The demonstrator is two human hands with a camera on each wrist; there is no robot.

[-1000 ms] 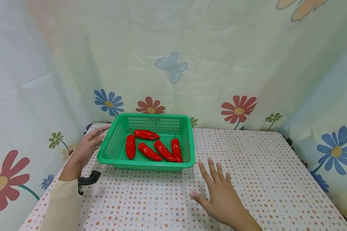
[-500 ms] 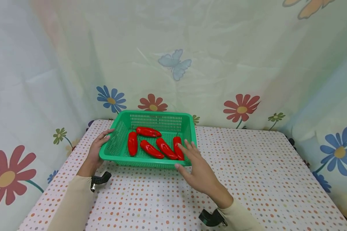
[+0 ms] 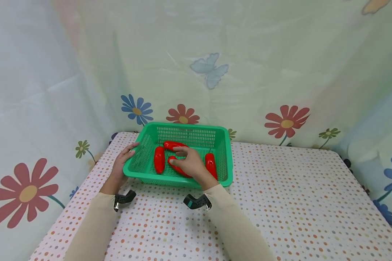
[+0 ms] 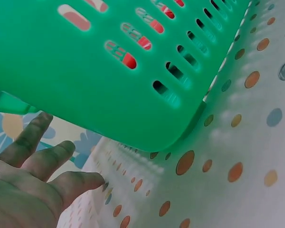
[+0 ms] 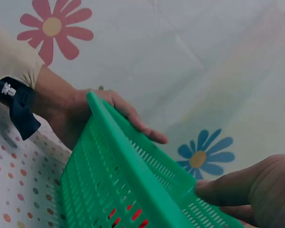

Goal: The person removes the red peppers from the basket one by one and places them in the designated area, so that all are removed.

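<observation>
A green perforated plastic basket (image 3: 228,170) stands on the table with several glossy red chili peppers (image 3: 159,160) lying in it. My left hand (image 3: 121,164) is at the basket's left side, its fingers extended along the outside by the rim; in the left wrist view the left fingers (image 4: 69,154) are spread. Over the middle of the basket hovers my right hand (image 3: 191,162), fingers loosely bent and thumb apart, just above a slanted pepper (image 3: 179,168). It covers part of the peppers there, and nothing shows between its fingers. Another pepper (image 3: 211,165) lies to its right.
A white tablecloth (image 3: 297,195) with coloured dots covers the table. Behind it hangs a pale curtain (image 3: 248,72) printed with flowers and butterflies. Black wrist devices (image 3: 197,201) are worn at both wrists.
My right hand has moved from the table right of the basket, over its right end, to above the middle peppers. My left hand has come closer to the left rim. The camera view has shifted left.
</observation>
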